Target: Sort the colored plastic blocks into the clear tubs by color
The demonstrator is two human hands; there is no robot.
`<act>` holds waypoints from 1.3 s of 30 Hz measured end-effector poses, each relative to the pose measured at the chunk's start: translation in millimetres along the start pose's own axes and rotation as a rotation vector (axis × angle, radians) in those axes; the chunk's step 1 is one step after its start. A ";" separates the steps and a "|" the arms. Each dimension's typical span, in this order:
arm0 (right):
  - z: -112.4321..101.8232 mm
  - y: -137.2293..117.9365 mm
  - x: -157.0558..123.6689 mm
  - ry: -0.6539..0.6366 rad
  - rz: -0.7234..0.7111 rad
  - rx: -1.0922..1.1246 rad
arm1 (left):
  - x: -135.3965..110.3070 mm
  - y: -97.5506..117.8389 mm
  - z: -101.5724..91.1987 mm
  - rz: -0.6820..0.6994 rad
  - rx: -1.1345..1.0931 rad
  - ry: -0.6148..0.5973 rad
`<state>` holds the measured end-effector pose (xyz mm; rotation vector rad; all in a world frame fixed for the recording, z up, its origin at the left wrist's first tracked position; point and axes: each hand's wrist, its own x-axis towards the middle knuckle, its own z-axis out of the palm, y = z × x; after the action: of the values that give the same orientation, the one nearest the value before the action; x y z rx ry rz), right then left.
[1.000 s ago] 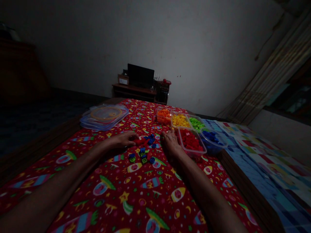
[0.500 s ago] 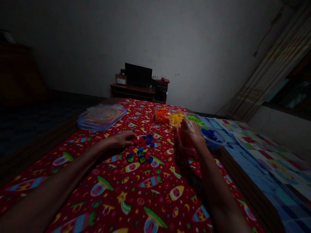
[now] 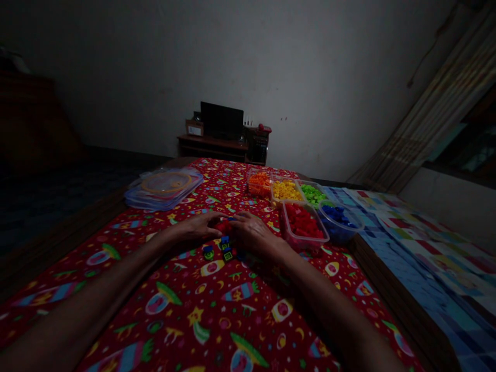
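My left hand [image 3: 203, 226] is closed, with thumb and fingertips around red building blocks [image 3: 222, 226] at the middle of the cloth. Right beside it, my right hand [image 3: 251, 231] bends over the same spot, its fingers curled and pressed together. What its fingertips hold is hidden. Close in front of the hands lie small blue-and-green blocks [image 3: 226, 251], with another blue-and-green block [image 3: 208, 253] to their left. The blue blocks near the right hand are mostly covered by it.
Clear tubs of orange blocks [image 3: 259, 181], yellow blocks [image 3: 285, 190], green blocks [image 3: 312, 194], red blocks [image 3: 303, 221] and blue blocks [image 3: 337, 215] stand at the right. Stacked lids [image 3: 165, 188] lie at the left on the red patterned cloth [image 3: 232, 315]. A monitor [image 3: 221, 120] is behind.
My right hand has come from the red tub leftward and nearer, joining my left hand. The red tub is uncovered; the blue blocks at the middle are now largely hidden.
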<state>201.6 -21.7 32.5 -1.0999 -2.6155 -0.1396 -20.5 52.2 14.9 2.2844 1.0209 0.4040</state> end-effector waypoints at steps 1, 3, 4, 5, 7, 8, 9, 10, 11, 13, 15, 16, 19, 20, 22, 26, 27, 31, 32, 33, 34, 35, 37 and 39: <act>6.2 0.2 1.8 -0.005 -0.050 0.008 | 0.3 2.9 1.7 0.016 0.008 0.007; 14.9 1.1 3.8 -0.040 -0.054 -0.012 | 0.0 9.3 4.0 0.036 0.048 0.012; 17.2 1.2 4.0 -0.060 -0.020 -0.038 | -0.4 12.2 4.6 0.041 0.075 0.023; 18.0 0.8 3.6 -0.077 0.019 -0.069 | -0.9 14.5 4.9 0.044 0.098 0.031; 15.8 -1.3 1.4 -0.091 0.077 -0.124 | -1.5 16.9 4.6 0.047 0.115 0.026; 13.3 -2.6 -0.1 -0.085 0.099 -0.143 | -1.6 16.8 4.1 0.048 0.106 0.025; 10.1 -3.8 -1.8 -0.071 0.119 -0.152 | -1.7 15.9 3.5 0.045 0.089 0.022; 6.9 -4.6 -3.4 -0.050 0.131 -0.150 | -1.7 14.4 2.8 0.038 0.064 0.017; 3.9 -4.7 -4.6 -0.025 0.145 -0.139 | -1.7 12.5 2.1 0.030 0.032 0.015; -0.1 -3.1 -5.4 0.014 0.184 -0.105 | -1.8 8.2 0.9 0.018 -0.046 0.004; -0.9 0.4 -4.1 0.034 0.220 -0.068 | -1.6 4.2 0.3 0.029 -0.133 -0.004; -0.3 2.2 -3.1 0.038 0.234 -0.053 | -1.1 2.7 0.3 0.039 -0.174 -0.002; 1.4 4.7 -0.5 0.052 0.236 -0.006 | 2.0 0.5 1.6 0.030 -0.265 0.015; 1.2 4.2 -0.1 0.057 0.222 0.022 | 3.7 0.7 2.4 0.008 -0.298 0.027; -0.4 1.6 0.0 0.067 0.167 0.091 | 7.4 2.7 4.6 -0.032 -0.364 0.057; -4.2 -2.7 0.5 0.055 0.111 0.174 | 12.6 14.8 9.7 -0.047 -0.412 0.106; -4.9 -2.0 0.9 0.051 0.122 0.183 | 12.7 19.0 10.8 -0.045 -0.400 0.099; -12.9 9.5 1.0 0.130 0.137 0.261 | 8.3 33.8 11.6 -0.048 -0.332 0.076; -17.2 13.7 0.1 0.167 0.148 0.295 | 6.6 35.9 11.0 -0.053 -0.320 0.092; -22.5 17.9 -1.2 0.194 0.170 0.341 | 4.9 37.3 10.1 -0.059 -0.312 0.111; -28.3 21.7 -2.9 0.204 0.200 0.402 | 3.5 38.1 9.2 -0.063 -0.307 0.129; -34.4 25.1 -4.7 0.198 0.228 0.481 | 2.4 38.6 8.4 -0.061 -0.300 0.146; -45.7 29.7 -8.7 0.147 0.255 0.674 | 1.5 38.6 8.1 -0.037 -0.264 0.178; -54.0 31.5 -12.0 0.086 0.246 0.835 | 2.6 37.8 10.2 0.023 -0.191 0.184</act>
<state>244.7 -18.7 79.2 -1.0249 -2.0683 0.8512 7.8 30.2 30.9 2.1186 0.9990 0.7011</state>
